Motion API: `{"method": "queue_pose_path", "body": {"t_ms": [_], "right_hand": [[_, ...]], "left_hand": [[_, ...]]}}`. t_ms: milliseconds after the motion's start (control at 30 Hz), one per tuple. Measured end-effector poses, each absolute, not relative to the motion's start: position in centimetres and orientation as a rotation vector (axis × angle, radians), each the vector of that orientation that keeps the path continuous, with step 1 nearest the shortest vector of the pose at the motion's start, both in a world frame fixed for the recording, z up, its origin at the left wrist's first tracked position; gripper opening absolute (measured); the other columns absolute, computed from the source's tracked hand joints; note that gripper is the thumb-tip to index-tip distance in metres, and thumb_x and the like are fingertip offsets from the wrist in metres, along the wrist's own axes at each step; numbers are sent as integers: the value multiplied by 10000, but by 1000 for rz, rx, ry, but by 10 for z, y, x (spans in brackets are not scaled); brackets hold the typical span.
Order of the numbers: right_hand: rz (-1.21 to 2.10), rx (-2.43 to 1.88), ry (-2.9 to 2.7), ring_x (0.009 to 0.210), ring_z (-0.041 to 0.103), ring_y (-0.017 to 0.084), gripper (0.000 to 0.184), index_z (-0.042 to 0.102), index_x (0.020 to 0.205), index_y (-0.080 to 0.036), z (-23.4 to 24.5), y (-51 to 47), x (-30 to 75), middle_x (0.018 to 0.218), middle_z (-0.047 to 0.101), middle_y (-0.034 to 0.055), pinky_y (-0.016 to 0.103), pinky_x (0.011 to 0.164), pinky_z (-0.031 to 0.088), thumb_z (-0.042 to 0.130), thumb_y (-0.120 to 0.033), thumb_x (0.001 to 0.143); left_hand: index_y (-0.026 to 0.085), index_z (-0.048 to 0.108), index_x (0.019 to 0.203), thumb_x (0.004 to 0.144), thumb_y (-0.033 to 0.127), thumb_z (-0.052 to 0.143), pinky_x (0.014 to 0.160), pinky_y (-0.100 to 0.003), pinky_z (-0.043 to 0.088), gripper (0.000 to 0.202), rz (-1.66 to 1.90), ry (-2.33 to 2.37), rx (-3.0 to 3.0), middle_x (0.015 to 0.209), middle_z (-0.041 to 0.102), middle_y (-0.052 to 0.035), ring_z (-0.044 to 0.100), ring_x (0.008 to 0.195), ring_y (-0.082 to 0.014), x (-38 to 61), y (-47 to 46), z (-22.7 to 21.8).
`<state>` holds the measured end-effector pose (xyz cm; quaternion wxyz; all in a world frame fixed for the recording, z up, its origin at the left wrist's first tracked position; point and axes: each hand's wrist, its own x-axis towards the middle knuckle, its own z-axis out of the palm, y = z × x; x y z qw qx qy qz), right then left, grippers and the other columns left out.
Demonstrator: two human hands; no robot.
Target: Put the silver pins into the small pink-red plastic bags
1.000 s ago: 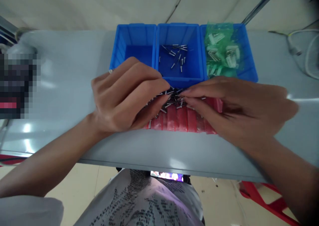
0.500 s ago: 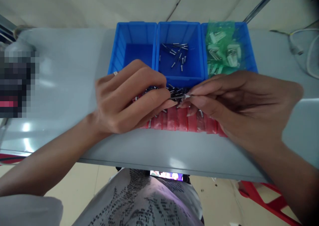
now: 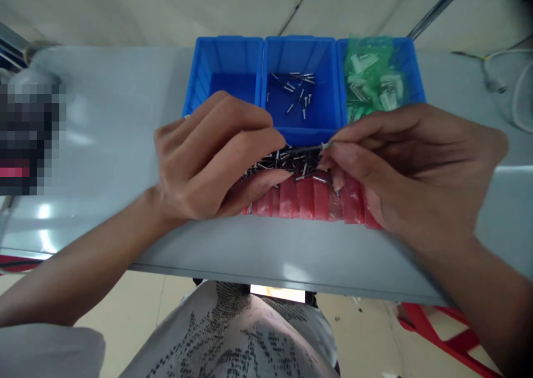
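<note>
My right hand (image 3: pixel 410 170) pinches a blind rivet (image 3: pixel 315 148) between thumb and forefinger, and its thin dark stem points left. To the left, my left hand (image 3: pixel 216 159) has its thumb and forefinger apart, with nothing seen held between them. Below and between both hands lies a pile of loose blind rivets (image 3: pixel 306 164). The pile sits on a row of red plastic bags (image 3: pixel 287 200), partly covered by my hands.
Behind the pile stand three blue bins: the left bin (image 3: pixel 231 61), the middle bin (image 3: pixel 300 56) with several rivets, and the right bin (image 3: pixel 412 72) holding a green plastic bag (image 3: pixel 375 78). A white cable (image 3: pixel 516 97) lies at the right of the grey table (image 3: pixel 250 250).
My left thumb and forefinger have parted from the rivet's stem. My right hand has shifted slightly up and right with the rivet.
</note>
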<state>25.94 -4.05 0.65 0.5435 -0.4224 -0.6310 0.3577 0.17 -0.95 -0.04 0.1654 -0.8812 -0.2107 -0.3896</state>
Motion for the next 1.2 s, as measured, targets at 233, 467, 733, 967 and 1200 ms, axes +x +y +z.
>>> {"method": "queue_pose_path", "body": {"t_ms": [233,467,733,967,1200], "right_hand": [[736,-909,-1739,852,810,153,395,805,1326,-335,2,-38,268,1073,854,-25,303,650,674,722,-120,1006],[-141,-652,-2560,994,773,258,310,777,1279,-173,-14,-33,273,1163,823,89,434,847,698,784,-148,970],[-169,-719,-2449,919,744,153,244,777,1227,-204,-9,-37,273,1071,808,22,300,774,634,721,-100,1013],[154,-925,-2125,812,759,140,178,838,1153,-248,10,-41,272,975,836,39,328,717,621,717,-186,1037],[387,-878,-1867,843,740,171,269,851,1050,-260,5,-39,269,871,814,-10,354,617,568,861,-59,871]], "left_hand": [[106,675,1185,1077,283,536,815,-373,643,250,-1181,-692,-2445,1092,749,-85,756,976,-203,4,-9,-4],[92,673,1188,1023,205,599,812,-373,642,214,-1149,-656,-2476,1086,740,-95,748,961,-209,3,-8,-2],[110,670,1162,1024,213,613,787,-353,635,181,-1139,-681,-2455,1068,740,-70,755,932,-191,3,-9,-3],[114,704,1133,1015,194,631,748,-353,646,159,-1001,-622,-2523,1064,746,-74,765,932,-194,2,-12,2],[128,715,1105,957,224,793,630,-364,637,193,-963,-554,-2539,980,755,-53,768,801,-205,3,-14,6]]}}
